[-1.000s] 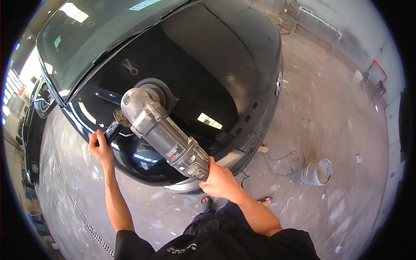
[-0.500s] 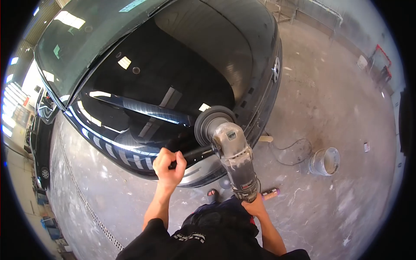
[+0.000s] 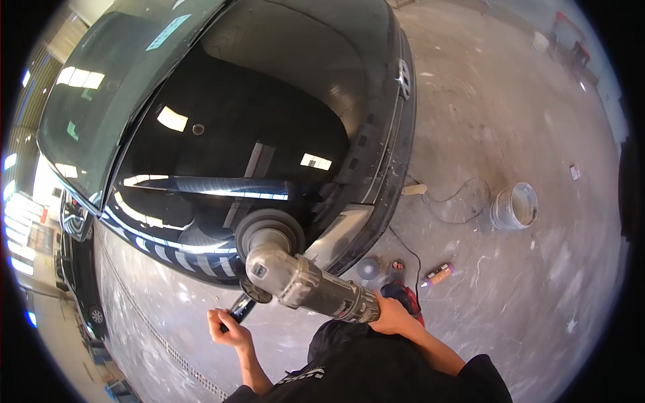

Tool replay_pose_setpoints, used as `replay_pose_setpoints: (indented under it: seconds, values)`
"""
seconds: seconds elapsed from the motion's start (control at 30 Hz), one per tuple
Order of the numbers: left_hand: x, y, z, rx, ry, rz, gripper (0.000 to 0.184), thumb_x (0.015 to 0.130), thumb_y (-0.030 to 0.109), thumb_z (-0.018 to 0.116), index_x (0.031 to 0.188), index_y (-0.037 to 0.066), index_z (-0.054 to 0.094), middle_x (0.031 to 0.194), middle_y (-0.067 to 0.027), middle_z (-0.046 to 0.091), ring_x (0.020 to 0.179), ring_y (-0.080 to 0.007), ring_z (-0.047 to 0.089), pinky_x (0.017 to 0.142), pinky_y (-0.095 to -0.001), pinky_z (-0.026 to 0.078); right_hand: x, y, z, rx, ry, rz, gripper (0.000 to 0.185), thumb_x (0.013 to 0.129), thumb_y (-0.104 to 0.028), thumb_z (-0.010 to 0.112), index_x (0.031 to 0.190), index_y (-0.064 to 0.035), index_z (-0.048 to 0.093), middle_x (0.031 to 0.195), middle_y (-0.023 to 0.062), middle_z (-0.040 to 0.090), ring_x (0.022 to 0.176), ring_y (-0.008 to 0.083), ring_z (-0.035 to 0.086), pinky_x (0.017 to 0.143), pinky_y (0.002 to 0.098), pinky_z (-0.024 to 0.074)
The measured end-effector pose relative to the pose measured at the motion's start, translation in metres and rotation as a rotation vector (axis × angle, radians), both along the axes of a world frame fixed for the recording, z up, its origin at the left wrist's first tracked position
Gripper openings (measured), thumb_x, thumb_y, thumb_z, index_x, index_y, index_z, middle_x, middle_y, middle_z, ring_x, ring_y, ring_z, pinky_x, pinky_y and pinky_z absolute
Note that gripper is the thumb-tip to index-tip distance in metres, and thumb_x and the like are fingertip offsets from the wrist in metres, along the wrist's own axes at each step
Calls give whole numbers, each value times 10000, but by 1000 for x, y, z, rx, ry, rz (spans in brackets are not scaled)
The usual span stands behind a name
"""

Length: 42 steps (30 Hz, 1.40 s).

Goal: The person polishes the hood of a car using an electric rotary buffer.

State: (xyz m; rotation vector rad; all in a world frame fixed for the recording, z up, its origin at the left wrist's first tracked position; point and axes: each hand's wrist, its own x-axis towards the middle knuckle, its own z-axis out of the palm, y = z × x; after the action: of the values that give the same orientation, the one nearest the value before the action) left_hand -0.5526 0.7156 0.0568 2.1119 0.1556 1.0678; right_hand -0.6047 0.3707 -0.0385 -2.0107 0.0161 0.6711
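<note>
A grey, dust-covered power polisher (image 3: 322, 290) lies across the front of me. Its dark round pad (image 3: 293, 228) is at the near front corner of a black car's hood (image 3: 269, 101), beside the headlight (image 3: 342, 232); whether the pad presses on the paint I cannot tell. My left hand (image 3: 230, 328) is closed around the black side handle (image 3: 242, 307), off the car's near side. Round the polisher's rear body, close to my torso, my right hand (image 3: 392, 316) is wrapped.
On the concrete floor to the right are a dirty white bucket (image 3: 516, 205), a thin cable (image 3: 463, 221) and a purple-and-orange bottle (image 3: 439, 274). A grey ball-like object (image 3: 368, 268) lies near my foot. Another dark car (image 3: 84, 289) stands at the left.
The polisher has swung left, its pad moving from near the front edge toward the car's near side. My left hand has moved left and down, the handle now plainly visible. The view has shifted.
</note>
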Motion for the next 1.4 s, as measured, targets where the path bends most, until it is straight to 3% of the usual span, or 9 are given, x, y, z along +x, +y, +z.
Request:
replay_pose_setpoints:
  seconds: [0.17,0.23,0.37,0.4,0.53,0.83,1.0,1.23,1.4]
  values:
    - [-7,-46,-9,167,-23,-172,236,883,-69,536,684,8,434,640,-98,474,568,-201,452,549,-344,371,-33,-33,-69,156,-87,-103,751,668,-151,744,1343,34,473,1059,285,682,1058,445,645,905,452,522]
    - [4,-61,-11,229,5,-223,191,837,-113,551,710,5,473,636,-116,492,557,-235,462,532,-359,354,-29,-40,-86,251,-91,-154,778,667,-235,753,1339,52,486,1072,329,660,1051,455,639,923,461,518]
    - [31,-112,0,301,-10,-336,201,842,-79,579,687,4,482,652,-116,480,561,-227,450,530,-358,343,-29,-51,-147,324,-82,-295,647,657,-154,761,1248,36,576,1102,244,699,1078,354,673,950,405,508]
    - [38,-120,-2,306,7,-367,200,825,-84,599,690,6,482,662,-121,499,565,-235,468,531,-357,357,-22,-55,-135,385,-31,-375,564,661,-106,759,1188,29,612,1081,187,717,1059,280,679,938,384,509]
    - [61,-150,-9,362,23,-465,177,756,-81,681,743,26,539,674,-116,558,554,-265,544,501,-358,426,-7,-63,-142,386,169,-461,499,701,-65,738,1177,23,617,1109,130,710,1049,218,661,933,360,505]
    - [5,-63,-24,322,-32,-352,114,798,-113,592,800,-4,559,679,-134,567,538,-246,509,505,-358,402,-29,-5,-174,374,-28,-215,557,724,-144,762,1242,-2,618,1176,158,705,1103,251,672,961,377,506]
    - [-38,-26,-42,319,-32,-246,95,872,-30,554,780,-10,546,686,-134,540,542,-244,491,507,-358,380,-18,0,-135,346,-121,-71,829,712,-312,825,1398,-23,460,1169,213,687,1129,367,659,969,414,506]
    - [0,-91,-35,332,3,-416,124,808,-137,563,794,-18,529,690,-152,551,544,-257,509,514,-368,398,-27,-39,-198,467,-120,-137,764,697,-213,847,1352,-1,516,1206,173,688,1153,287,649,1005,381,482]
    - [58,-153,-28,407,-52,-477,159,688,-28,732,776,40,619,682,-60,536,527,-221,533,443,-339,416,5,-65,-191,304,83,-279,568,723,-186,855,1220,-4,651,1182,128,704,1124,230,647,1005,358,483]
